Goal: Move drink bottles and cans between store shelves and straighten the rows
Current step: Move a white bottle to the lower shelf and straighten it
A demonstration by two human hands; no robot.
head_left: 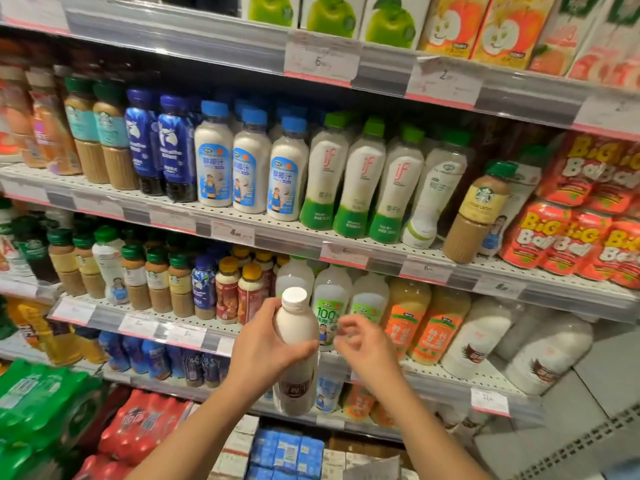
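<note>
My left hand (265, 344) grips a large white bottle (297, 327) with a white cap and a brown label, held upright in front of the third shelf. My right hand (363, 344) hovers just right of the bottle with loosely curled fingers, holding nothing. Behind them stand pale bottles with green "100%" labels (330, 299) and orange juice bottles (438, 323). Two more large white bottles (550, 355) with brown labels lean at the right end of that shelf.
The shelf above (311, 237) carries rows of blue-capped white bottles (251, 164), green-capped bottles (363, 181), a coffee bottle (479, 213) and red packs (571, 230). Juice cartons (391, 19) fill the top shelf. Green and red multipacks (45, 407) sit low left.
</note>
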